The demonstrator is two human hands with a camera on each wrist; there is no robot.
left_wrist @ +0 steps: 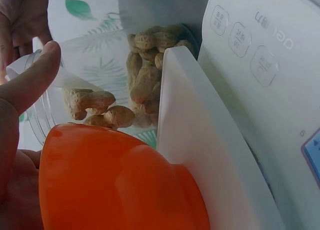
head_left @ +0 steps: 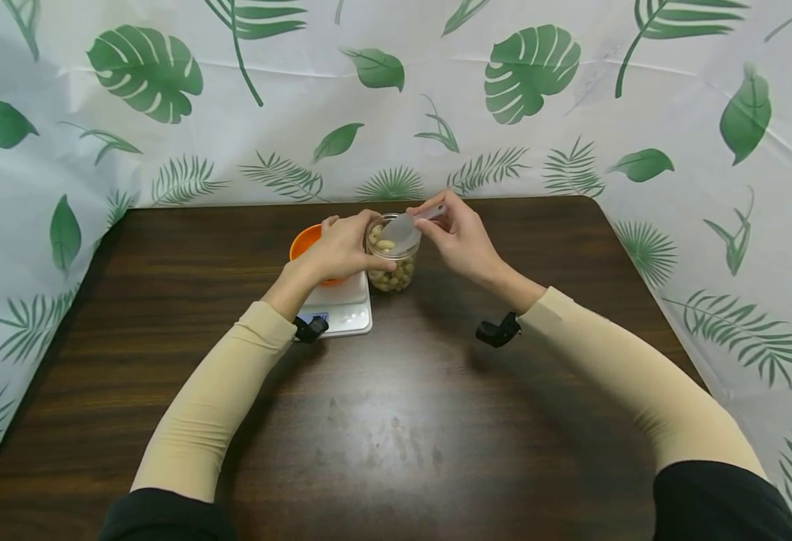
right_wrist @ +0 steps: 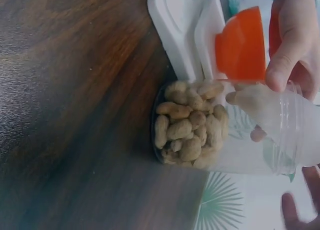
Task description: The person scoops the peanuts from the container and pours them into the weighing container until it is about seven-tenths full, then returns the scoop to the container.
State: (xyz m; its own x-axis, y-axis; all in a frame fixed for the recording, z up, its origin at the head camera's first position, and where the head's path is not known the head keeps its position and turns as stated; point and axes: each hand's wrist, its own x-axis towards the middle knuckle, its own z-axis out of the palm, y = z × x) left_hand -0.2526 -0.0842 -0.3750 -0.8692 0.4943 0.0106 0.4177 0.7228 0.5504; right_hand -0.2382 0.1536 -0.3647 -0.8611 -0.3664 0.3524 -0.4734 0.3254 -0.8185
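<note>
A clear jar (head_left: 396, 279) of unshelled peanuts (right_wrist: 192, 130) stands upright on the table, close beside the kitchen scale. My left hand (head_left: 342, 252) grips it near the rim, thumb in front and fingers behind. With my right hand (head_left: 462, 239) I pinch the handle of a translucent white spoon (head_left: 401, 231), whose bowl dips into the jar's mouth. In the left wrist view, a few peanuts (left_wrist: 95, 103) sit at the spoon's tip, above the pile. Partly hidden by my left hand, an orange bowl (head_left: 304, 239) rests on the white scale (head_left: 355, 319).
The dark wooden table (head_left: 382, 428) ends just behind the jar and bowl. Behind it hangs a white sheet (head_left: 436, 75) printed with green leaves. The scale's buttons and small display (left_wrist: 314, 152) face the near side.
</note>
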